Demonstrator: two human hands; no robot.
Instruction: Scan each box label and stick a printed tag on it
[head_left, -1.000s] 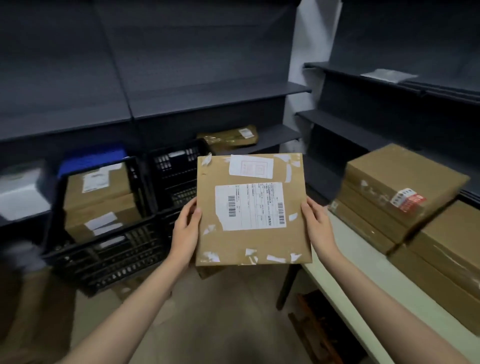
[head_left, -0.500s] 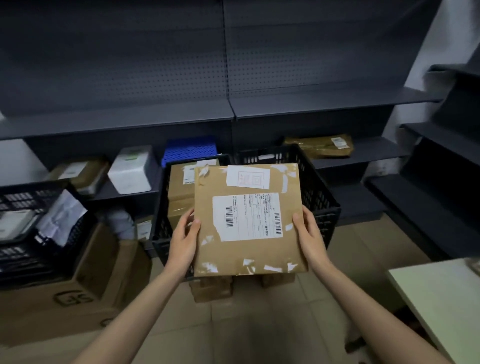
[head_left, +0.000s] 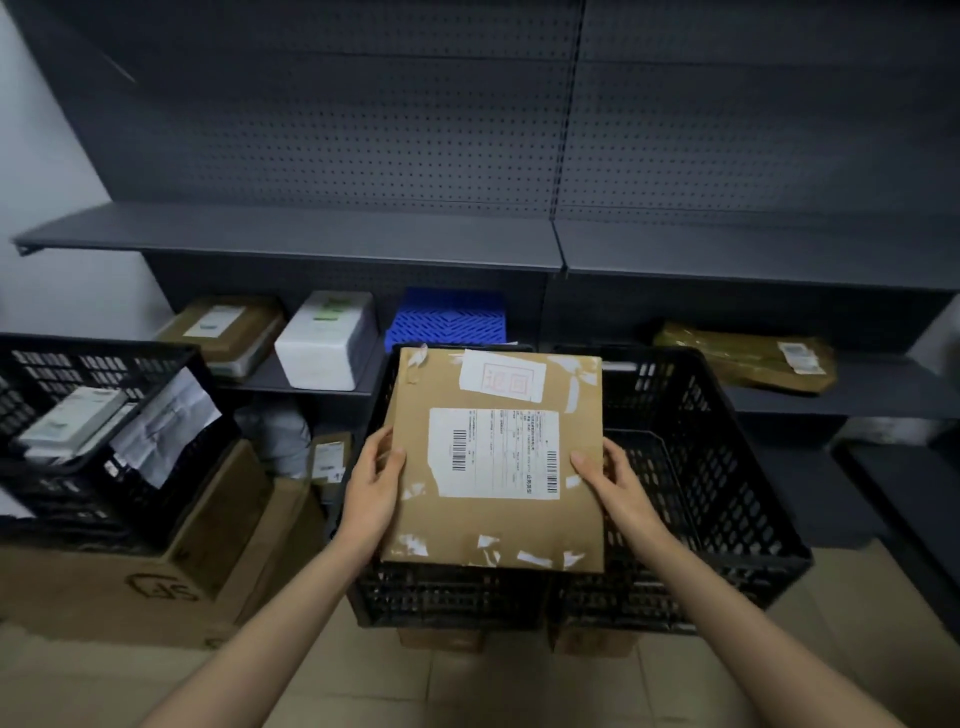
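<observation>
Both hands are gripping a flat brown cardboard box (head_left: 493, 462) with a white barcode label (head_left: 493, 453), just over a black plastic crate (head_left: 717, 499). Left hand (head_left: 371, 491) and right hand (head_left: 610, 480) are each clamping a side edge, thumbs lying on top, other fingers hidden underneath.

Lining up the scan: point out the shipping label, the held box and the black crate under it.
shipping label (head_left: 493, 453): head view, middle of white sheet
held box (head_left: 457, 525): head view, bare cardboard
black crate (head_left: 691, 499): head view, right wall
</observation>
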